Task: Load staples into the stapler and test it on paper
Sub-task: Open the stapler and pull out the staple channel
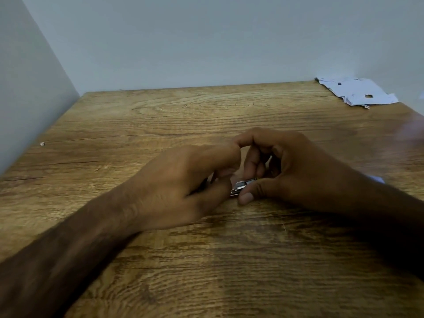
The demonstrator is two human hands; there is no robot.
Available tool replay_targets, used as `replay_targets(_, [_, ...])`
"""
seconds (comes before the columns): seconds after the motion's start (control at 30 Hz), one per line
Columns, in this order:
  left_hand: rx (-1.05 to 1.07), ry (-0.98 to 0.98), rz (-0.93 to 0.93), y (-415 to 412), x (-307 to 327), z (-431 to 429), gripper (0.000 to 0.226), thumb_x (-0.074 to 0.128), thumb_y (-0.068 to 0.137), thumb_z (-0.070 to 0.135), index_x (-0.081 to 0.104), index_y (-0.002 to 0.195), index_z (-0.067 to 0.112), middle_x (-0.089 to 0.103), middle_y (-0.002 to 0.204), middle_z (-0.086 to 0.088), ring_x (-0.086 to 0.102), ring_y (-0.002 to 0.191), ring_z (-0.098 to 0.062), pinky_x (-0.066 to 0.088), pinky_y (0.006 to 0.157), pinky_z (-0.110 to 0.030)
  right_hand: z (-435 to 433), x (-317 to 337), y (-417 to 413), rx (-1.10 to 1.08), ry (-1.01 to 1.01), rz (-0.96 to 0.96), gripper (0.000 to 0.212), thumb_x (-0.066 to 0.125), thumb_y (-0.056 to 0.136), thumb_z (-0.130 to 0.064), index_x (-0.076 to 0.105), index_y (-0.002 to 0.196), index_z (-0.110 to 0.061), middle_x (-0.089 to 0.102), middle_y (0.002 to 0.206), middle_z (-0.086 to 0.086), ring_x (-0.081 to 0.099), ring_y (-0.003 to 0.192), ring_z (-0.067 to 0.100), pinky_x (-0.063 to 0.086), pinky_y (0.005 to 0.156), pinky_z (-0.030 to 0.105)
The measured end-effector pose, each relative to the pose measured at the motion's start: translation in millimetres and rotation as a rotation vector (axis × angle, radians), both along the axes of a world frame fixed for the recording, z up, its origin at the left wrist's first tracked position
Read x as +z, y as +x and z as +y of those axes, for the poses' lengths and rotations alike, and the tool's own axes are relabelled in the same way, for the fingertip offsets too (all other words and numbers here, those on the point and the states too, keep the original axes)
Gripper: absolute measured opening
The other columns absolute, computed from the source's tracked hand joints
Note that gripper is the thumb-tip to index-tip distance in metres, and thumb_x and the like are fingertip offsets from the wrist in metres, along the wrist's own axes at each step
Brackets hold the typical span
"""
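Counter [160,115]: wood-grain surface, set into a corner between pale walls at left and far side.

Left hand [183,180]: rests low over the middle of the counter, forearm entering from the near left. Fingers curled inward, thumb and fingertips closed on the left part of a small metal object; much of that grip is hidden by the hand itself.

Right hand [286,166]: enters from the right, directly beside the left hand and touching it at the fingertips. Index finger arched high, other fingers bent down; thumb pressed flat against the near side of the metal object, pinching it.

Stapler [243,185]: silver, only a short section visible between the two hands, at or just above the counter surface near its centre. It appears to be the open metal channel, though blur and the covering fingers leave this uncertain.

Paper [358,90]: white torn sheets with small holes, loosely piled at the far right corner of the counter, well apart from the hands.

Small pale speck [42,144]: lies at the left edge of the counter.
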State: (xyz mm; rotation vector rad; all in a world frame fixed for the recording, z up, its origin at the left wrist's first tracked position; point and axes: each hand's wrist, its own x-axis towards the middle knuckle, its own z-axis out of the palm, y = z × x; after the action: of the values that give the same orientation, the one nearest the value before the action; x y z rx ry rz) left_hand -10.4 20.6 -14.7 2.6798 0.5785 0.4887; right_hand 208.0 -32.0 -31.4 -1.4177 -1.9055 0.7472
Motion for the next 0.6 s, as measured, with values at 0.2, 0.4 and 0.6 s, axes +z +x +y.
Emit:
replay_targets(0.2, [0.119,-0.180,0.001,-3.3,-7.3,6.6,0.019,0.060,0.081,0.014,0.055,0.090,0.030,0.063,0.075,0.011,0.056,0.059,-0.010,0.039,0.048,-0.018,-0.7,-0.3,-0.8,-0.056,0.050,-0.069,0.061,0.088,0.062,-0.042,0.065,0.119,-0.039,0.072,0.089,-0.013,0.068,0.080,0.010,0.056,0.068,0.025])
replay_targets(0.4, [0.109,-0.301,0.023,-3.6,-10.5,11.6,0.020,0.058,0.089,0.020,0.073,0.101,0.026,0.063,0.077,0.009,0.055,0.063,-0.005,0.037,0.055,-0.013,-3.6,7.0,0.8,-0.096,0.289,-0.072,0.053,0.087,0.069,-0.034,0.066,0.118,-0.035,0.071,0.091,-0.011,0.067,0.090,0.015,0.057,0.074,0.043])
replay_targets(0.6, [0.049,-0.520,-0.061,-7.4,-14.9,15.3,0.012,0.061,0.095,0.014,0.066,0.101,0.023,0.065,0.073,-0.001,0.053,0.059,-0.008,0.042,0.053,-0.033,-8.2,12.8,-6.6,-0.049,0.593,-0.232,0.040,0.081,0.085,-0.029,0.067,0.121,-0.020,0.070,0.105,-0.005,0.061,0.098,0.021,0.052,0.068,0.039])
